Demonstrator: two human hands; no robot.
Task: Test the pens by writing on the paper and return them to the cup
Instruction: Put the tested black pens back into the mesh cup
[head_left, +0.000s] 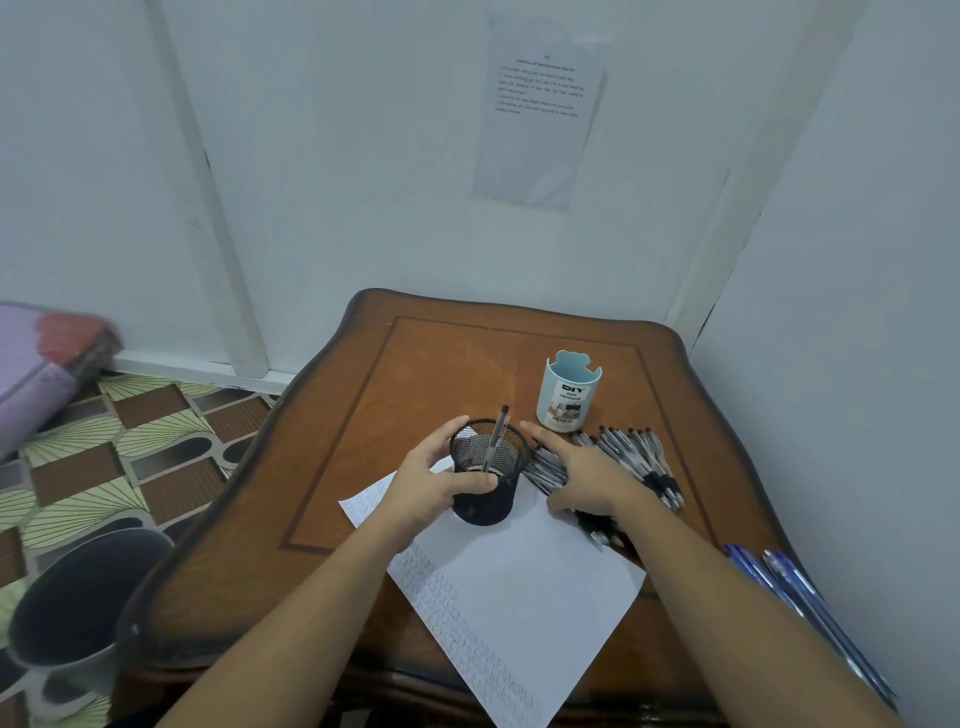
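A black mesh cup (485, 488) stands on the white paper (524, 587) in the middle of the wooden table (363, 426). One pen (496, 436) leans inside it. My left hand (441, 478) grips the cup from its left side, thumb across the front. My right hand (582, 473) lies flat, fingers straight, on a pile of black-and-white pens (634, 462) to the right of the cup. The paper bears rows of small writing along its left edge.
A light blue desk organiser cup (569, 395) stands behind the pen pile. Several blue pens (789, 587) lie at the table's right edge by the wall. A dark bin (83, 597) sits on the patterned floor at the left. A printed sheet (537, 109) hangs on the wall.
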